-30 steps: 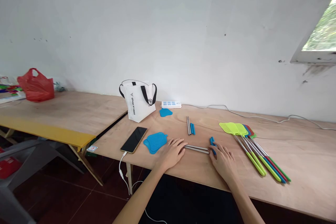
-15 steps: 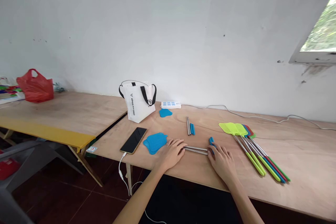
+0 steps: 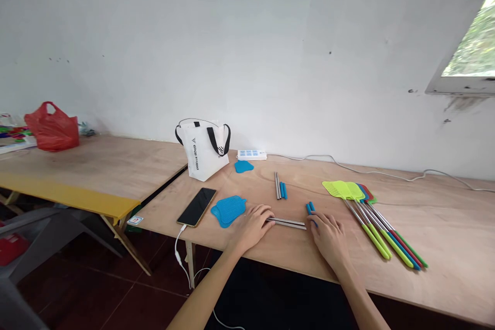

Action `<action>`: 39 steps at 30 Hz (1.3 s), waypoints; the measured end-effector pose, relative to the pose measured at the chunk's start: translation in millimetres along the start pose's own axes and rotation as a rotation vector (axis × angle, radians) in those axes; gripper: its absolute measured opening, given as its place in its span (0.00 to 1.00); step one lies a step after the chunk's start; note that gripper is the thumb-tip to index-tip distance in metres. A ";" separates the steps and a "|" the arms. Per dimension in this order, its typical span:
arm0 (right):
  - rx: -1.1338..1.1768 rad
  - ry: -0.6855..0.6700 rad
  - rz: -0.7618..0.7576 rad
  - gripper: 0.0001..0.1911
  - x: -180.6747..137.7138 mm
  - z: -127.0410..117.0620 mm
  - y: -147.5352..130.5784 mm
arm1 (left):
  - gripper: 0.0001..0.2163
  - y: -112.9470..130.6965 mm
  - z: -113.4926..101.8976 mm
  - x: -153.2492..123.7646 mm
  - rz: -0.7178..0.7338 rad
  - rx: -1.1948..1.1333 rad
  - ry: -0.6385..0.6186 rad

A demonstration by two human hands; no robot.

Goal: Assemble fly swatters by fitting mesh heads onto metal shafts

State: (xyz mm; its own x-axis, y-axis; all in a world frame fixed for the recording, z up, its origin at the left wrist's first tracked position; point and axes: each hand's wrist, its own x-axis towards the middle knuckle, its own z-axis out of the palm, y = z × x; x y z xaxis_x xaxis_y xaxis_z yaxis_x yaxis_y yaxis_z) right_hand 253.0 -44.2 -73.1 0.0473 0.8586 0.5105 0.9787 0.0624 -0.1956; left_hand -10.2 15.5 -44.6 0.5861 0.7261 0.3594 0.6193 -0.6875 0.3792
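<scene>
My left hand rests palm down on the plywood table, its fingers lying over the left end of two thin metal rods. My right hand lies flat at the rods' right end, fingertips touching two short blue handle sleeves. Both hands have their fingers stretched out. Left of my left hand lie stacked blue swatter heads. Another pair of rods with blue sleeves lies farther back.
Several finished fly swatters with coloured handles lie to the right. A phone on a cable, a white tote bag, a power strip and a lone blue swatter head sit to the left and at the back. A red bag is on the neighbouring table.
Both hands and the rods under them have slid slightly toward me. Everything else on the table lies where it was.
</scene>
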 end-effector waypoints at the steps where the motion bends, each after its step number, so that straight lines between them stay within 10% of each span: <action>1: 0.001 0.013 0.010 0.17 0.0 0.2 0.8 | 0.09 0.0 -0.2 0.4 -0.010 0.002 0.000; 39: 0.017 0.051 0.115 0.18 -0.1 7.3 9.7 | 0.05 -0.8 -0.5 1.4 -0.069 -0.112 -0.052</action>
State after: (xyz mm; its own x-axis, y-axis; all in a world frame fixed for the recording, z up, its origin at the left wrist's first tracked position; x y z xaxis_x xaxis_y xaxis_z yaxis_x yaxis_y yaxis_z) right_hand 261.0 -39.9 -81.2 0.1693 0.8337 0.5256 0.9628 -0.0260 -0.2689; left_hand -10.1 17.0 -44.0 0.5725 0.7686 0.2855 0.5984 -0.6298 0.4953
